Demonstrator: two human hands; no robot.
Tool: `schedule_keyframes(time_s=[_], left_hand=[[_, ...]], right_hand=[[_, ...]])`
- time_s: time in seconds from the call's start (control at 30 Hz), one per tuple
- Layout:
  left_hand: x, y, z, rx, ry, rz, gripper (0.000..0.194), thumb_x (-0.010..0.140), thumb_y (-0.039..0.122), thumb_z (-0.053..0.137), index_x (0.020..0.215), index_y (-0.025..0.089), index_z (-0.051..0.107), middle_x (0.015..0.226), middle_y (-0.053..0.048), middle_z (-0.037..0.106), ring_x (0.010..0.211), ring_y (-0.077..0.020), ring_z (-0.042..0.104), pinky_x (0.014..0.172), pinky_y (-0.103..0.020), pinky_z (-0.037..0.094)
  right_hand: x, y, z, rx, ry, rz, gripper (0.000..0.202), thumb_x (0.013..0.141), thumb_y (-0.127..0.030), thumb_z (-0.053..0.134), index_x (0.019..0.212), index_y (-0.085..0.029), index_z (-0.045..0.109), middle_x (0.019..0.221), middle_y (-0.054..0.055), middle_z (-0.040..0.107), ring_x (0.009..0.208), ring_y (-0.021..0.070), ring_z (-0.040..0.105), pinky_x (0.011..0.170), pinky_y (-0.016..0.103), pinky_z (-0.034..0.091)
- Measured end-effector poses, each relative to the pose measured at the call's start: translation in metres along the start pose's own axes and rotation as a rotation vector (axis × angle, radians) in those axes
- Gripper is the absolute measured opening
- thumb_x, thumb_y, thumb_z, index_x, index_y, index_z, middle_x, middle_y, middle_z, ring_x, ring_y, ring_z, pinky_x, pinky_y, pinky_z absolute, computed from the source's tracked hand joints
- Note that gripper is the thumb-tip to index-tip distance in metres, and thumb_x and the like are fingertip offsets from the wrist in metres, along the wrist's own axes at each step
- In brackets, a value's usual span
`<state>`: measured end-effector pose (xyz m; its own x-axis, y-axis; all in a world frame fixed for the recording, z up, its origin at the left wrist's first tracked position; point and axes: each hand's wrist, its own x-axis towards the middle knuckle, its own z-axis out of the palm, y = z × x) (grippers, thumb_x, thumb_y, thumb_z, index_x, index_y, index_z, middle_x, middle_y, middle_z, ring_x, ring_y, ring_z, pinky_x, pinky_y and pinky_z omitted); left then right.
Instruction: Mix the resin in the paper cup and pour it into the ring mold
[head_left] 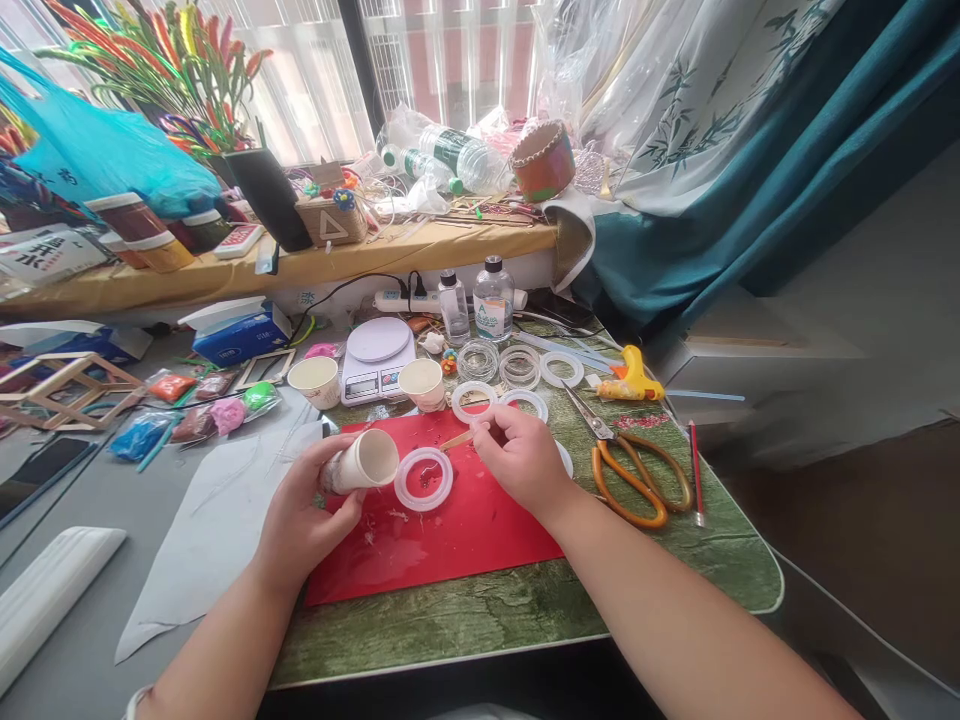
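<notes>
My left hand is wrapped round a white paper cup, which tilts with its mouth toward the right. Between the thumb and fingers of my right hand is a thin wooden stick, its tip pointing left over a ring mould. That translucent ring mould lies on a red sheet, between my two hands. Small dark red bits show inside the ring. Beyond my right hand sit further ring moulds, one of them a white ring. My right hand partly covers another ring.
Behind the sheet stand a kitchen scale, two paper cups and two clear bottles. Orange-handled scissors, a yellow glue gun and a red pencil lie right. White paper lies left.
</notes>
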<state>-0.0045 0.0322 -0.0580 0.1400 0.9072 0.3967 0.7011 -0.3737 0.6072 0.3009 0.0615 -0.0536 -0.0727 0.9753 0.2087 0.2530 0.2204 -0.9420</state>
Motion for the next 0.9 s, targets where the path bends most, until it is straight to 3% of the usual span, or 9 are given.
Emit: schedule_keyframes(time_s=[0.2, 0.9], left_hand=[[-0.0015, -0.0030, -0.0015, 0.001, -0.018, 0.007, 0.053, 0.087, 0.025, 0.070, 0.139, 0.026, 0.058, 0.136, -0.011, 0.070, 0.126, -0.0357, 0.067, 0.103, -0.048, 0.056], [-0.0018, -0.0036, -0.0005, -0.017, -0.009, -0.011, 0.053, 0.086, 0.026, 0.070, 0.138, 0.026, 0.059, 0.136, -0.012, 0.069, 0.125, -0.0364, 0.067, 0.101, -0.051, 0.055]], right_hand=[[0.0003, 0.0002, 0.0001, -0.002, 0.002, -0.008, 0.025, 0.096, -0.031, 0.060, 0.073, -0.023, 0.054, 0.063, -0.006, 0.048, 0.057, 0.0136, 0.044, 0.058, 0.030, 0.034], [0.0000, -0.0001, 0.0001, 0.008, 0.002, -0.002, 0.024, 0.095, -0.031, 0.060, 0.073, -0.023, 0.054, 0.063, -0.006, 0.049, 0.057, 0.0136, 0.044, 0.058, 0.030, 0.034]])
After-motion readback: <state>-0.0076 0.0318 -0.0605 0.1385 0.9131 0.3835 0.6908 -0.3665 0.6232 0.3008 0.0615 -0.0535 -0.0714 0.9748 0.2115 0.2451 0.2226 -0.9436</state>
